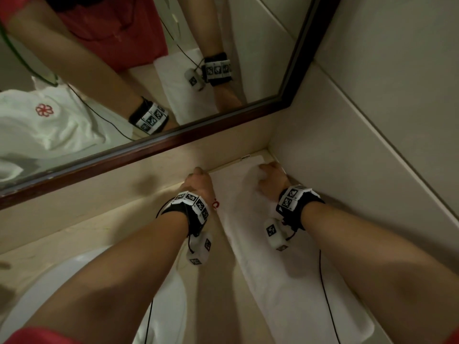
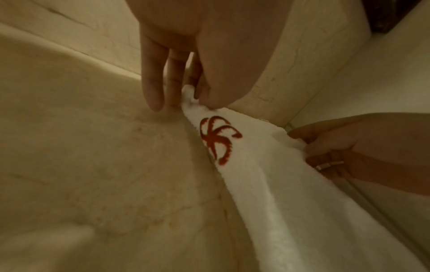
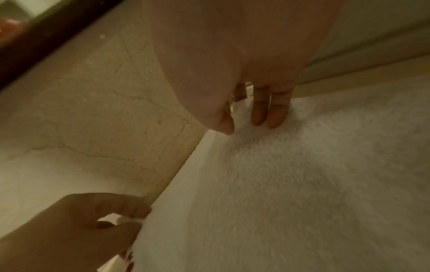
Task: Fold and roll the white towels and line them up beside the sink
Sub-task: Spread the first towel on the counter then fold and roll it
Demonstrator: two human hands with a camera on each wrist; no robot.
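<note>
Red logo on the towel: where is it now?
In the left wrist view the red logo sits on the white towel just below the left hand pinching its far-left corner, left of the right hand.

Left hand point(image 1: 198, 181): fingers pinched together, arm stretched forward.
Right hand point(image 1: 272, 178): fingers curled and pinched, arm stretched forward.
Wrists: marker bands are worn.
</note>
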